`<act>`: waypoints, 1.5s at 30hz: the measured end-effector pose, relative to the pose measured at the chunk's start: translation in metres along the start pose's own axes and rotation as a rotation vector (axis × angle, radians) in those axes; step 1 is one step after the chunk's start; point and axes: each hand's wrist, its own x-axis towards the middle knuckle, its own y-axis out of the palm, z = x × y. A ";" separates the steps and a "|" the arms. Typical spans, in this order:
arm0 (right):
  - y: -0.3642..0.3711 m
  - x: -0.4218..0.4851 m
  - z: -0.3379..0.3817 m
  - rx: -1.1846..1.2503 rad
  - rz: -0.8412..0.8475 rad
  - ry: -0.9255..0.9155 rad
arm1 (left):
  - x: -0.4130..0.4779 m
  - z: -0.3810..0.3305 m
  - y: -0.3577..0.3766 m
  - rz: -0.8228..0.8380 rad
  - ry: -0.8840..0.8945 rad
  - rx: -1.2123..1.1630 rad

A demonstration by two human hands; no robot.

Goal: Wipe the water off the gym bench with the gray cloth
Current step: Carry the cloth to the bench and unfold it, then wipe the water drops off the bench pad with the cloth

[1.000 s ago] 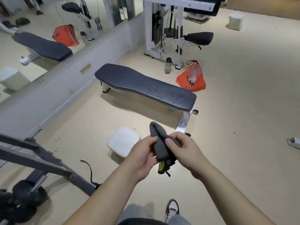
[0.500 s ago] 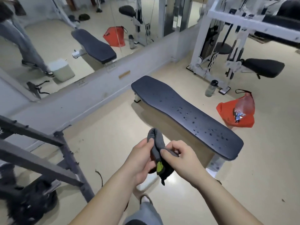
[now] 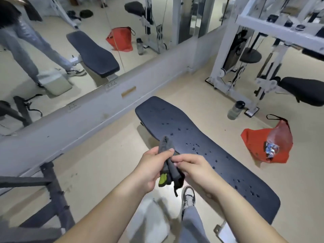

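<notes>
A bunched-up dark gray cloth (image 3: 166,146) with a yellow-green patch at its lower end hangs upright in the air, pinched between the left hand (image 3: 152,167) and the right hand (image 3: 195,170), just above the near edge of the bench. The long, flat gym bench (image 3: 157,111) has a black padded top and runs diagonally across the beige floor. Clear water droplets (image 3: 195,146) lie scattered over its middle and near half.
</notes>
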 end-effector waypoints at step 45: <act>0.027 0.688 -0.070 -0.530 -0.399 0.063 | 0.651 -0.076 -0.197 -0.090 0.404 1.287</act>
